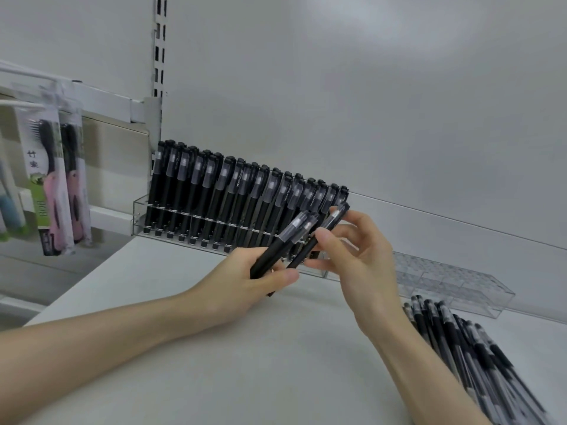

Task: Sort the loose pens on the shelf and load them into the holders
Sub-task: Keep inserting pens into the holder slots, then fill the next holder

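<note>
My left hand (245,277) grips a small bunch of black pens (283,243) with clear caps, tips pointing up to the right. My right hand (362,259) pinches one more black pen (328,227) between thumb and fingers, right beside that bunch. Both hands hover just in front of a clear acrylic holder (139,214) packed with several upright black pens (233,197). A second clear holder (454,279), with no pens in it, lies to the right. A pile of loose black pens (469,348) lies on the white shelf (276,363) at the lower right.
Packaged hairbrushes (55,185) hang on hooks at the left, past the shelf's left edge. A slotted metal upright (159,56) runs up the grey back panel. The shelf's back wall stands close behind the holders.
</note>
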Motion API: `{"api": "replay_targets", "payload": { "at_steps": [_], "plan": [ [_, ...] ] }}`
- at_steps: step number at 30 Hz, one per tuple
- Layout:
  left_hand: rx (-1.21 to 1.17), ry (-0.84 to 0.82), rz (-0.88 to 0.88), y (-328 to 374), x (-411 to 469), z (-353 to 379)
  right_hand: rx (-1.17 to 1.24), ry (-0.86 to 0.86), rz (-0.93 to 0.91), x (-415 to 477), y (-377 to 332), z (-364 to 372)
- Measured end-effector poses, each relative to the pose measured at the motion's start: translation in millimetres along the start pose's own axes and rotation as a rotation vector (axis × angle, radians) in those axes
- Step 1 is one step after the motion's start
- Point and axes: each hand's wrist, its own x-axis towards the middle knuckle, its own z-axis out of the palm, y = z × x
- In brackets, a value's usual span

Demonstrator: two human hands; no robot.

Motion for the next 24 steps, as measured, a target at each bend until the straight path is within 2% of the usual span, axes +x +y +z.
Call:
{"api": "replay_targets", "payload": {
  "at_steps": [5, 10, 17, 24],
  "plan": [
    [-0.228, 0.152, -0.181, -2.0, 3.4, -0.3, -0.158, 0.192, -0.161, 14.6, -17.2, -9.7],
    [-0.231, 0.111, -0.177, -3.9, 2.5, -1.3, -0.375, 0.196, -0.346, 37.3, -19.4, -9.3],
    [-0.258, 0.083, -0.196, -2.2, 3.5, -3.0, -0.464, 0.163, -0.368, 49.1, 3.0, -3.0],
    [-0.254, 0.077, -0.201, -3.5, 4.5, -2.5, -0.660, 0.094, -0.335, 56.0, 10.8, -0.2]
  ]
}}
